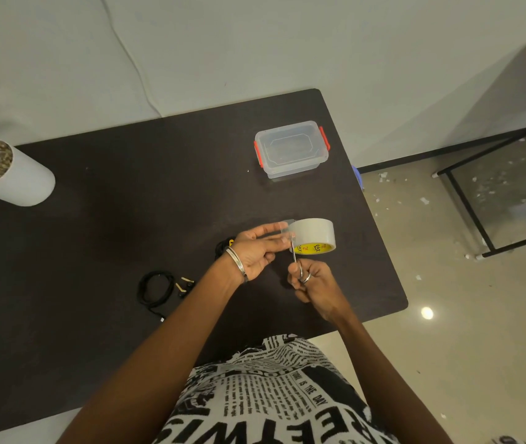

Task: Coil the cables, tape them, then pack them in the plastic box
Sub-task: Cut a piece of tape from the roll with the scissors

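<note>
White planter [15,174] at left edge on dark table [127,187]; black metal frame [466,187] at right, on littered floor [415,219].

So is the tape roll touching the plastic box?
Apart. The head view shows the tape roll near the hands, with a wide stretch of bare dark table between it and the plastic box.

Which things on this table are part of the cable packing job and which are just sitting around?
In use: tape roll, scissors, coiled black cable, second cable behind the left hand, plastic box.

Lying about: white plant pot, wall cord.
</note>
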